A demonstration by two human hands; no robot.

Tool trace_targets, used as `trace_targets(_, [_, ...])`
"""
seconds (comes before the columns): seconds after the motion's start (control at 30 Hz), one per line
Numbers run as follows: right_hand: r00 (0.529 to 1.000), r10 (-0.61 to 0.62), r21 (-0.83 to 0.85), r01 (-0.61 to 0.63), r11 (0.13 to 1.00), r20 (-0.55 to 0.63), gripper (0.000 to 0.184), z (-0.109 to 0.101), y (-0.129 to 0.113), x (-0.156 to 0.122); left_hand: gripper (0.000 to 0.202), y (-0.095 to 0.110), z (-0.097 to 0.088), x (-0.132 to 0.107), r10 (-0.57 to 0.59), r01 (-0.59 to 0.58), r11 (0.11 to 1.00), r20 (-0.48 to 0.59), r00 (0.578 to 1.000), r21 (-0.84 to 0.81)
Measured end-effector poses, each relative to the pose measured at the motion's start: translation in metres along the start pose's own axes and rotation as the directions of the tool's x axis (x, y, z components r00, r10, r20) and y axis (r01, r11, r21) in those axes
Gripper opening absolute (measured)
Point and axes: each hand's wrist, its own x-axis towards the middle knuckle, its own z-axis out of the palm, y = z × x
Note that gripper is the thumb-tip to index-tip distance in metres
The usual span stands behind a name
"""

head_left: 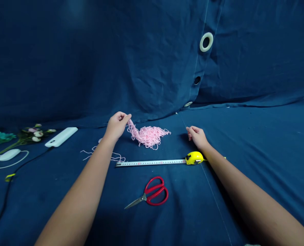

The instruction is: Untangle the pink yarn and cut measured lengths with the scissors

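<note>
My left hand [117,127] pinches one end of a tangled heap of pink yarn [150,136] and lifts that end a little; the rest lies on the blue cloth. Right of the heap, my right hand [197,137] is closed, its fingertips pressed together, and whatever they may hold does not show. Below the hands, a yellow tape measure [194,158] lies with its white blade [152,163] drawn out to the left. Loose pale strands [117,159] rest near the blade's end, partly behind my left forearm. Closer to me are red-handled scissors [152,194], blades pointing left.
At the left lie a white power bank-like device [61,137] with a black cable [21,166], artificial flowers [36,134] and a white rounded object [9,154] with a cord. A dark blue curtain [103,61] with ring eyelets hangs behind the cloth surface.
</note>
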Motion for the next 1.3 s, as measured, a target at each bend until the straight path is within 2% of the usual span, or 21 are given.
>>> trace_targets(0.07, [1.0, 0.001, 0.003, -0.001, 1.0, -0.001, 0.049, 0.0, 0.001, 0.001, 0.03, -0.003, 0.0, 0.001, -0.004, 0.004, 1.0, -0.015, 1.0, 0.012])
trace_targets(0.13, [1.0, 0.003, 0.007, -0.003, 1.0, -0.003, 0.05, 0.0, 0.003, 0.001, 0.035, 0.001, 0.0, -0.002, 0.004, -0.004, 0.995, 0.003, 1.0, 0.095])
trace_targets(0.2, [1.0, 0.011, 0.011, -0.011, 1.0, -0.002, 0.05, 0.0, 0.003, 0.001, 0.033, 0.009, 0.002, -0.009, 0.021, -0.041, 0.983, 0.113, 0.993, 0.179])
trace_targets(0.27, [1.0, 0.02, 0.012, -0.02, 1.0, -0.003, 0.051, 0.0, 0.001, 0.0, 0.025, 0.017, 0.01, -0.019, 0.068, -0.137, 0.969, 0.315, 0.947, 0.203])
trace_targets(0.33, [1.0, 0.022, 0.011, -0.022, 1.0, -0.005, 0.051, 0.0, -0.001, -0.001, 0.023, 0.021, 0.022, -0.03, 0.135, -0.26, 0.942, 0.473, 0.871, 0.21])
trace_targets(0.43, [1.0, 0.013, 0.004, -0.013, 1.0, -0.007, 0.052, 0.001, -0.004, -0.002, 0.032, 0.017, 0.045, -0.045, 0.181, -0.398, 0.865, 0.55, 0.815, 0.305])
trace_targets(0.53, [1.0, 0.013, 0.008, -0.013, 1.0, -0.006, 0.051, 0.001, -0.006, -0.003, 0.024, 0.01, 0.06, -0.052, 0.187, -0.452, 0.791, 0.541, 0.82, 0.413])
trace_targets(0.6, [1.0, 0.014, 0.011, -0.014, 1.0, -0.002, 0.05, 0.001, -0.006, -0.003, 0.016, 0.009, 0.062, -0.052, 0.19, -0.442, 0.785, 0.51, 0.839, 0.433])
trace_targets(0.67, [1.0, 0.011, 0.007, -0.011, 1.0, 0.001, 0.05, 0.001, -0.005, -0.002, 0.022, 0.013, 0.058, -0.049, 0.191, -0.406, 0.817, 0.473, 0.86, 0.409])
trace_targets(0.87, [1.0, 0.011, -0.001, -0.011, 1.0, 0.0, 0.049, 0.0, -0.004, -0.001, 0.028, 0.04, 0.033, -0.041, 0.173, -0.289, 0.917, 0.379, 0.909, 0.275])
trace_targets(1.0, [1.0, 0.008, 0.0, -0.008, 1.0, 0.003, 0.049, 0.002, -0.004, -0.002, 0.03, 0.059, 0.019, -0.038, 0.123, -0.17, 0.978, 0.332, 0.935, 0.117])
trace_targets(1.17, [0.999, 0.039, 0.015, -0.039, 0.999, 0.016, 0.05, -0.001, -0.01, -0.002, 0.035, 0.074, 0.008, -0.033, 0.096, -0.079, 0.995, 0.375, 0.922, -0.061])
trace_targets(1.3, [0.976, 0.128, 0.017, -0.133, 0.991, 0.177, 0.045, -0.006, -0.035, -0.002, 0.033, 0.081, 0.0, -0.035, 0.054, -0.004, 0.994, 0.443, 0.895, -0.112])
